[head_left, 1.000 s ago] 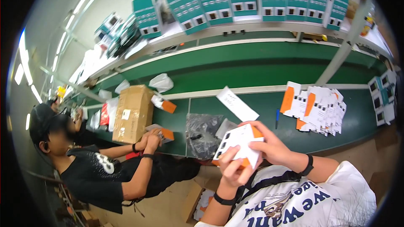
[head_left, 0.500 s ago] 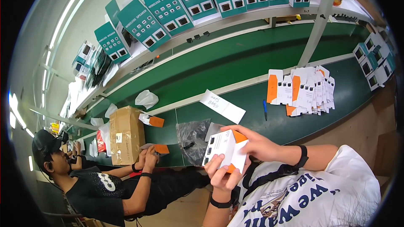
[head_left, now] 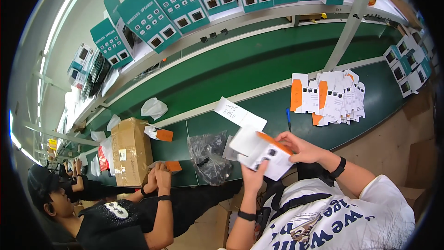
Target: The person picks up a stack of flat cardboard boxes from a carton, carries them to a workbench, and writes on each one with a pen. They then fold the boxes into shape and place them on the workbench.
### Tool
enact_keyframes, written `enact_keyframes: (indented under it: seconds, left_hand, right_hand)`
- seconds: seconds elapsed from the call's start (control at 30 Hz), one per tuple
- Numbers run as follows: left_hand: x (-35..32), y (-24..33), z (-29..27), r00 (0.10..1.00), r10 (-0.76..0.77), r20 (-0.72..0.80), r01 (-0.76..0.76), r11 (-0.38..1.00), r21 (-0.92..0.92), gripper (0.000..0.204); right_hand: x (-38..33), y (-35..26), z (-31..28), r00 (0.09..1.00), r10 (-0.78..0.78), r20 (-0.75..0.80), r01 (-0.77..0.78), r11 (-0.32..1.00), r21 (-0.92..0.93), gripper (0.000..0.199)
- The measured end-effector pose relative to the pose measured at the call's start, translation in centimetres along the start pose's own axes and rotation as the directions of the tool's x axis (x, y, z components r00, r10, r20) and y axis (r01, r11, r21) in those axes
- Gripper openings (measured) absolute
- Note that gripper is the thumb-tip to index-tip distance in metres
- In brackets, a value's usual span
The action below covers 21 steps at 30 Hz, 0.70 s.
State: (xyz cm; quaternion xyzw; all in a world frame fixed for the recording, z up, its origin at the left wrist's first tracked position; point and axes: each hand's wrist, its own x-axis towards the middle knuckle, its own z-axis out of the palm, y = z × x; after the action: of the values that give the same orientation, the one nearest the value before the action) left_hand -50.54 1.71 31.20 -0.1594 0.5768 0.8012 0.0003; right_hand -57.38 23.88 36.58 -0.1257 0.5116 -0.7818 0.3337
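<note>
In front of me a white and orange carton (head_left: 276, 163) is held between both hands above the table's near edge, tilted, with a white panel or flap standing out to its far left. My left hand (head_left: 253, 176) grips its near left edge, thumb over the printed face. At the orange side on the right, my right hand (head_left: 297, 147) closes its fingers on the carton's edge. Beyond the carton lies a white strip of card (head_left: 240, 113) with handwriting. A crumpled black plastic bag (head_left: 208, 157) is left of my left hand.
Flat white and orange cartons (head_left: 330, 97) are heaped at right, a blue pen (head_left: 289, 119) beside them. Teal boxes (head_left: 180, 2) line the shelf above. A brown cardboard box (head_left: 132, 153) stands at left, near a co-worker (head_left: 111, 208) handling an orange and white piece.
The carton has been turned in my hands and a white panel now stands out from it. My right hand has shifted right, onto its orange edge. The view has shifted slightly.
</note>
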Motion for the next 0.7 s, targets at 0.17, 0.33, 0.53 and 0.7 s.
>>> enact_keyframes:
  seconds: [0.17,0.33,0.53,0.7]
  left_hand:
    - [2.4,-6.0,-0.2,0.918,0.386,0.091,-0.360,0.714,0.601,0.068]
    - [2.6,-12.7,-1.0,0.868,0.461,-0.182,-0.241,0.714,0.658,0.078]
    - [2.6,-15.5,0.6,0.727,0.582,-0.365,-0.081,0.600,0.796,0.096]
    - [-3.0,-18.3,-1.0,0.786,0.132,-0.604,0.296,0.777,0.555,0.070]
  right_hand:
    - [-3.4,6.2,-8.6,0.933,0.046,-0.356,-0.340,0.432,-0.835,0.063]
    - [-6.9,8.0,-17.4,0.855,-0.051,-0.516,-0.457,0.393,-0.798,0.051]
    - [-3.5,5.2,-25.0,0.808,-0.257,-0.530,-0.469,0.264,-0.843,0.062]
    - [3.2,4.8,-31.2,0.896,-0.137,-0.422,-0.419,0.054,-0.906,0.108]
